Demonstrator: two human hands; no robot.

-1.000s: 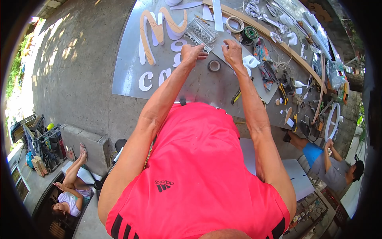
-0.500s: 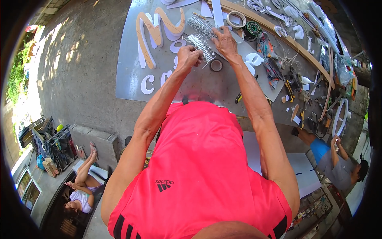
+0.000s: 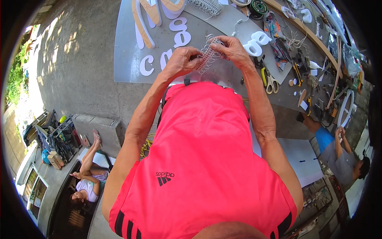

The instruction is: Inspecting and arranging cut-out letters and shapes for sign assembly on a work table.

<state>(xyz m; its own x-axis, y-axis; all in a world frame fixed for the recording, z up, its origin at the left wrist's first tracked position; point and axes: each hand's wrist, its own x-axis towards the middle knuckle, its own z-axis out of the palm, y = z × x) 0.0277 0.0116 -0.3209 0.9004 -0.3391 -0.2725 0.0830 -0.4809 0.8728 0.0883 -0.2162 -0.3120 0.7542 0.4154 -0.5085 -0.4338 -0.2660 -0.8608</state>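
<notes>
Both hands are clamped on a strip of small white modules strung on wire (image 3: 207,55), held up in front of the chest above the gray sheet (image 3: 127,59). Left hand (image 3: 181,60) pinches the strip's lower end at about seven o'clock of it, fingers curled tight; right hand (image 3: 232,49) grips the upper end at about two o'clock, thumb and fingertips closed over the top, so the strip runs on a slant between them. Loose wire loops stick out around the strip. On the sheet, at nine o'clock of the left hand, lie white cut-out letters (image 3: 175,38), and further up at eleven o'clock a big tan-faced letter shape (image 3: 143,24). At twelve o'clock, near the top edge, sits another tangle of the same wired modules (image 3: 207,6). Just off the right hand at three o'clock rests a white curly letter piece (image 3: 256,42), and at four o'clock yellow-handled scissors (image 3: 270,81) lie on the table. A dark roll of tape (image 3: 258,8) sits at one o'clock. Down at four o'clock, well apart, another person in a blue and gray top (image 3: 338,153) bends over; at eight o'clock someone lies stretched out on the ground (image 3: 89,175).
</notes>
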